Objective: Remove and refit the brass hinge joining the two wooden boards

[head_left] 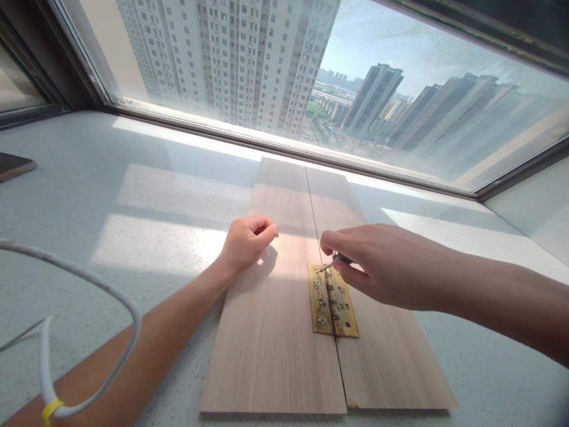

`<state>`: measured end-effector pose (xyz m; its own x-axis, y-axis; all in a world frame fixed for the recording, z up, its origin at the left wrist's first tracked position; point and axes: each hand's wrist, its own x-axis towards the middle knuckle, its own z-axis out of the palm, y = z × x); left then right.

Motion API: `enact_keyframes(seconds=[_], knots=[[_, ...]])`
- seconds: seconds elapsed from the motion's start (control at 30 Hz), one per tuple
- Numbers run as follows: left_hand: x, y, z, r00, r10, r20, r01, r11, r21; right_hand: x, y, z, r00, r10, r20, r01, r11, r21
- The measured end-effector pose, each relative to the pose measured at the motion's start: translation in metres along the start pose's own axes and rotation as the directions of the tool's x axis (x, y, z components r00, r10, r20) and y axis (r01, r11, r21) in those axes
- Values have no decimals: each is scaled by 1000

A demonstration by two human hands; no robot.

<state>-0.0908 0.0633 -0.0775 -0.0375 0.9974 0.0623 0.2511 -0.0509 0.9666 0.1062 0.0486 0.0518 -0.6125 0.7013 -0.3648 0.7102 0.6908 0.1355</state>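
Two pale wood-grain boards, the left board (275,344) and the right board (391,356), are lying side by side on the speckled windowsill (151,190), their far ends pointing toward the window frame (284,145). A brass hinge (332,303) is lying spread across the seam between them, nearer their near edges than their far ones, with small screws (320,303) showing in its left leaf. The right hand (368,261) is hovering over the right board, its grip pinching a screwdriver (341,257) by the dark handle between thumb and fingers; the tip is pointing at a hole by the far left corner of the hinge. The left hand (251,240) is hanging over the left edge of the left board, its grip curling together with the thumb against the fingers; whether it is touching the wood, I cannot tell. A white cable (137,323) is looping in front of the left forearm, a yellow tie (52,409) circling it, and a dark flat object (15,166) is lying toward the windowsill's left end, partly out of view.
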Motion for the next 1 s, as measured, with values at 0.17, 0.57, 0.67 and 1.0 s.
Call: enact_keyframes(seconds=[0.17,0.57,0.67,1.0], knots=[[0,1,0,1000,-8,1,8,1000,-2,-4,-2,-2,999,51,-9,-52,998,-36],[-1,1,0,1000,-12,-5,12,1000,-19,-3,-7,-2,976,216,13,-214,970,-116],[-1,1,0,1000,-20,-2,20,1000,-15,-3,-7,-2,986,165,5,-164,983,-76],[0,1,0,1000,-13,-3,13,1000,-6,-3,-9,-2,990,143,-7,-143,985,-101]])
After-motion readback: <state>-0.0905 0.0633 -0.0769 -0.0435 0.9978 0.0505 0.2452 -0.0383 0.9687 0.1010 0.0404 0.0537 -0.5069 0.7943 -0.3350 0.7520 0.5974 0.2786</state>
